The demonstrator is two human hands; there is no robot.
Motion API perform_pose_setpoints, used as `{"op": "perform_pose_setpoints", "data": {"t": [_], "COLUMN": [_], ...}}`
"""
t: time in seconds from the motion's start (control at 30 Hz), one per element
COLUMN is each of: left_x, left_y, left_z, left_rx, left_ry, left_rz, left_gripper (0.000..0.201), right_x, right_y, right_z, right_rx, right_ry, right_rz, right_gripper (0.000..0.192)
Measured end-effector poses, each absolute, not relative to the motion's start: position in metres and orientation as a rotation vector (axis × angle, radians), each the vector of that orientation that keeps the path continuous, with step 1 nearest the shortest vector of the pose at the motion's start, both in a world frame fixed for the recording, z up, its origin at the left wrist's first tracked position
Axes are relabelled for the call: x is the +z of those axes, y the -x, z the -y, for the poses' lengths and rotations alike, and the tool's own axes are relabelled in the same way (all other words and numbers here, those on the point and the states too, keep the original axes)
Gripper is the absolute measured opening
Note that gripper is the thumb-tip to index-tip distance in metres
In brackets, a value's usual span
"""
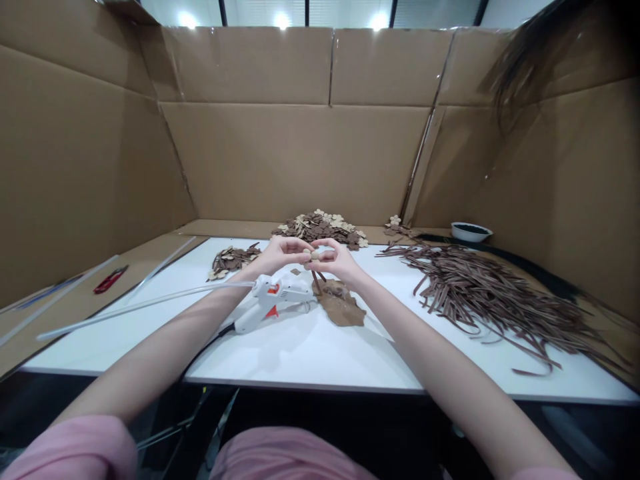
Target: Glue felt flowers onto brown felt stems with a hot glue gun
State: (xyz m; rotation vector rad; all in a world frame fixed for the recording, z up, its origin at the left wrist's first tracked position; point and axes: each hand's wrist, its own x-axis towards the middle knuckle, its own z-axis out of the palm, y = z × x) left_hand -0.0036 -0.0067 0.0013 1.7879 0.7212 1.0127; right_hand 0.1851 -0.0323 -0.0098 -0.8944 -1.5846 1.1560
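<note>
My left hand (286, 252) and my right hand (336, 259) meet above the middle of the white board. Both pinch a small beige flower-shaped piece (314, 255), partly covered by the fingers. Brown strips (319, 275) hang just below it; whether they are joined to the flower, I cannot tell. Under my hands lies a white hot glue gun (270, 300) with an orange trigger and a long glue stick out of its back. Its nozzle points at a crumpled brown sheet (343, 310) with glossy patches.
A heap of brown and beige flower pieces (323, 227) sits behind my hands, a smaller pile (233, 260) to the left. Many brown strips (485, 290) spread over the right. A white bowl (470, 231), red cutter (111, 280) and glue sticks (163, 265) lie around. Cardboard walls (295, 160) enclose the table.
</note>
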Motion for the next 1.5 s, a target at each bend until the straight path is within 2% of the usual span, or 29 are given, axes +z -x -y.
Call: {"op": "perform_pose_setpoints", "data": {"t": [0.9,1.5], "left_x": [0.0071,0.0054], "left_y": [0.0074,0.0116], "left_z": [0.0097,0.0067], "left_rx": [1.09,1.108], "left_ry": [-1.759,-1.84], "left_rz": [-0.761,-0.806], "left_gripper": [0.035,0.035], "right_x": [-0.0153,-0.011], "right_y": [-0.19,-0.1929], "right_z": [0.0285,0.0287], "right_rx": [1.268,1.201], "right_ry": [0.879,0.938], "right_rz": [1.691,1.713], "right_gripper": [0.058,0.054]}}
